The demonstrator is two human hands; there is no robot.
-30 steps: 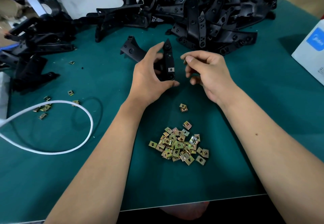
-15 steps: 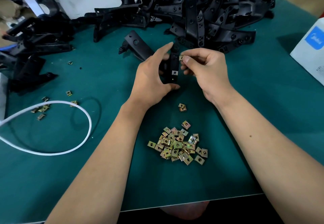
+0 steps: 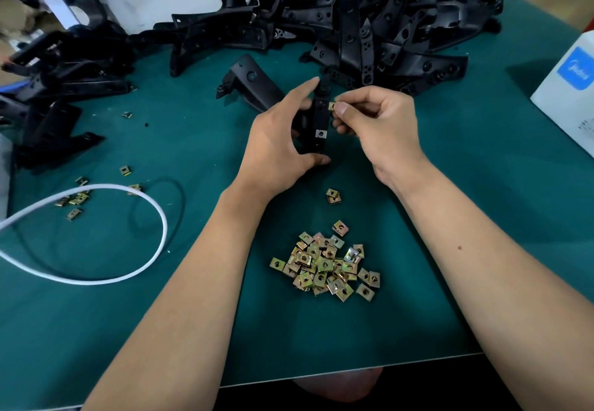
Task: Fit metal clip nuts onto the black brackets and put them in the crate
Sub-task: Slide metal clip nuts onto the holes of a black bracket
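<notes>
I am gripping a black bracket (image 3: 318, 121) upright in my left hand (image 3: 276, 144), fingers curled around it above the green bench (image 3: 466, 185). My right hand (image 3: 379, 124) is pinching a clip nut (image 3: 331, 106) against the bracket's right edge; one fitted nut (image 3: 320, 133) is sitting lower down. Loose clip nuts (image 3: 328, 266) are lying near me, more brackets (image 3: 369, 25) heaped beyond.
</notes>
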